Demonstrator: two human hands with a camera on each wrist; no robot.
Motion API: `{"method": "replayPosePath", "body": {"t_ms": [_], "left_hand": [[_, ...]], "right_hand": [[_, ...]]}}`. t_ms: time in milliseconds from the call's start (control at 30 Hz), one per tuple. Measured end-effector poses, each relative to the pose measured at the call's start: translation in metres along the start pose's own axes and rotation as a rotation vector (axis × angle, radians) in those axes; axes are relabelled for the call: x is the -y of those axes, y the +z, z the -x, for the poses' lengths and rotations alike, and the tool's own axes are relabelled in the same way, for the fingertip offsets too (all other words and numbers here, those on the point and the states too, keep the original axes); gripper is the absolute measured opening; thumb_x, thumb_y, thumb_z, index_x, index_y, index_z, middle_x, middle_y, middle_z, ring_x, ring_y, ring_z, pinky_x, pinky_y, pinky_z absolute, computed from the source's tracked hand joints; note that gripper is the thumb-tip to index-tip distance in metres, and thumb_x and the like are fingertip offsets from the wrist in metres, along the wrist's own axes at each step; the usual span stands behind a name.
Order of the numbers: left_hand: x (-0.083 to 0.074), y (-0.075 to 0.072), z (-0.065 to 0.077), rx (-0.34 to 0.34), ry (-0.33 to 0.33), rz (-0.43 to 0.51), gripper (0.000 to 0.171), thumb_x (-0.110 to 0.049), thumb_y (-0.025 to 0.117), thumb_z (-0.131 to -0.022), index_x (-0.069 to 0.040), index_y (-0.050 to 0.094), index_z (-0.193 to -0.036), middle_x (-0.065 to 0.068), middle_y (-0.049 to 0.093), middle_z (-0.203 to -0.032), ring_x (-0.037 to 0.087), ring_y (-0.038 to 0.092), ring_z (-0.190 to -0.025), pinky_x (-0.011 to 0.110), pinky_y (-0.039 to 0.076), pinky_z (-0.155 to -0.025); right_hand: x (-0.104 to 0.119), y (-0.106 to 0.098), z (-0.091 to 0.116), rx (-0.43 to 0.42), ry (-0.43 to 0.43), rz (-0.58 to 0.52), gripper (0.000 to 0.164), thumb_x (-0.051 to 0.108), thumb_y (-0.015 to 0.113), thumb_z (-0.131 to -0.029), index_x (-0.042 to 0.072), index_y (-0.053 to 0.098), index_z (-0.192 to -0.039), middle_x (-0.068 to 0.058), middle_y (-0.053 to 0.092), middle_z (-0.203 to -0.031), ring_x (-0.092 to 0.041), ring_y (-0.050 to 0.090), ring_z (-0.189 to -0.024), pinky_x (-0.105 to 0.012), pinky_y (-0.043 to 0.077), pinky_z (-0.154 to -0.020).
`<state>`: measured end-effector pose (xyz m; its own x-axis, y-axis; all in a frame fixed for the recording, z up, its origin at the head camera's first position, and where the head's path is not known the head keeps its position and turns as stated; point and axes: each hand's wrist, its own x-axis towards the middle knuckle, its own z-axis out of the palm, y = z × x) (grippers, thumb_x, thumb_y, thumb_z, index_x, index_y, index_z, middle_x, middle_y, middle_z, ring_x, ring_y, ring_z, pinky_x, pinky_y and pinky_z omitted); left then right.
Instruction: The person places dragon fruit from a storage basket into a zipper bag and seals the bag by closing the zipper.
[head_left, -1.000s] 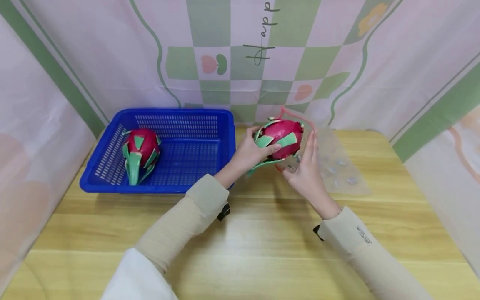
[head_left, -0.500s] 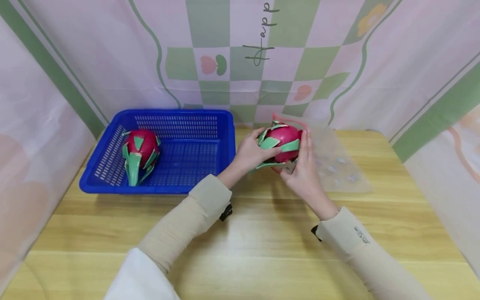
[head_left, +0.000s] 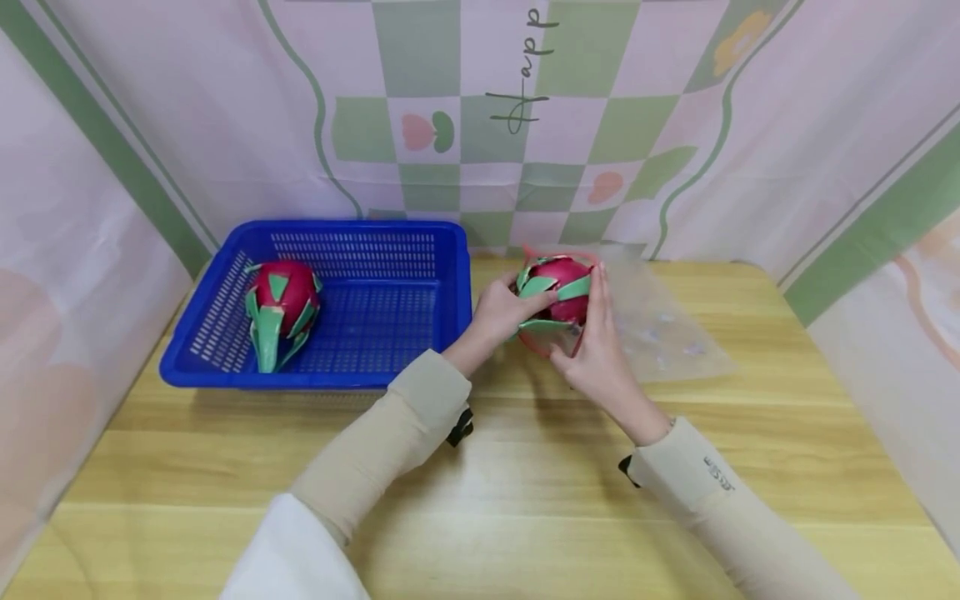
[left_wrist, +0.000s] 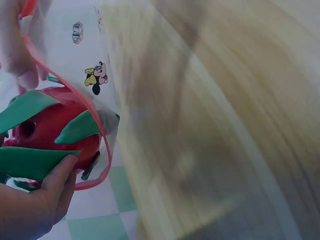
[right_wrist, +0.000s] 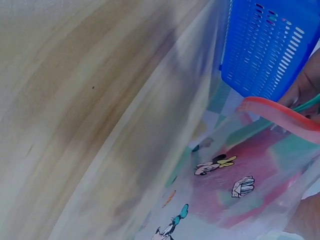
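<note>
My left hand (head_left: 497, 315) grips a dragon fruit (head_left: 568, 310), red with green scales, thumb laid over its near side. In the left wrist view the fruit (left_wrist: 75, 115) sits within the red-edged mouth of a clear plastic bag (left_wrist: 111, 150). My right hand (head_left: 600, 362) holds the bag at its mouth, fingers fairly straight along the far side and thumb near the front edge. Cartoon prints mark the bag. Through its film the fruit (right_wrist: 232, 187) shows in the right wrist view. The left fingers behind the fruit are hidden.
To the left stands a blue slotted basket (head_left: 315, 380) with a second dragon fruit (head_left: 288, 287) lying in it. The bag's flat end stretches right across the wooden table (head_left: 480, 517). A printed curtain (head_left: 495, 183) hangs right behind the table.
The fruit has gone further into the bag's mouth as the right hand draws the bag leftward and slightly down over it. The left hand has shifted little; the basket stays put.
</note>
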<state>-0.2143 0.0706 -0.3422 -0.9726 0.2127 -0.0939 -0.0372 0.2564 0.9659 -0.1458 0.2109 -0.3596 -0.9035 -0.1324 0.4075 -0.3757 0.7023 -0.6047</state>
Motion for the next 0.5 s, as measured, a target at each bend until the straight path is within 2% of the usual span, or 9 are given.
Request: {"method": "replayPosePath", "body": {"t_ms": [133,300,500], "left_hand": [[0.004,0.006,-0.001,-0.011,0.005,-0.002,0.054,-0.031,0.072,-0.083,0.0,0.056,-0.125,0.016,0.066,-0.119,0.026,0.063,-0.106,0.034,0.053,-0.089],[0.007,0.014,-0.002,-0.024,0.014,-0.046,0.058,-0.031,0.071,-0.085,-0.001,0.053,-0.13,0.017,0.064,-0.122,0.027,0.063,-0.109,0.038,0.052,-0.093],[0.012,0.021,-0.003,-0.04,0.0,-0.071,0.06,-0.033,0.068,-0.087,-0.002,0.05,-0.135,0.016,0.063,-0.125,0.027,0.062,-0.11,0.038,0.052,-0.093]], "right_hand": [[-0.001,0.002,-0.001,0.013,0.017,0.009,0.103,-0.004,0.063,-0.075,-0.002,-0.007,-0.151,-0.023,-0.007,-0.159,-0.038,0.004,-0.148,-0.06,0.021,-0.114],[-0.004,0.004,-0.002,0.022,0.024,0.026,0.103,-0.005,0.062,-0.075,-0.002,-0.009,-0.151,-0.023,-0.009,-0.159,-0.039,0.004,-0.148,-0.06,0.021,-0.114],[-0.006,0.005,-0.001,0.04,0.053,0.034,0.1,-0.003,0.061,-0.077,-0.003,-0.007,-0.151,-0.021,-0.01,-0.16,-0.037,0.002,-0.148,-0.059,0.022,-0.114]]}}
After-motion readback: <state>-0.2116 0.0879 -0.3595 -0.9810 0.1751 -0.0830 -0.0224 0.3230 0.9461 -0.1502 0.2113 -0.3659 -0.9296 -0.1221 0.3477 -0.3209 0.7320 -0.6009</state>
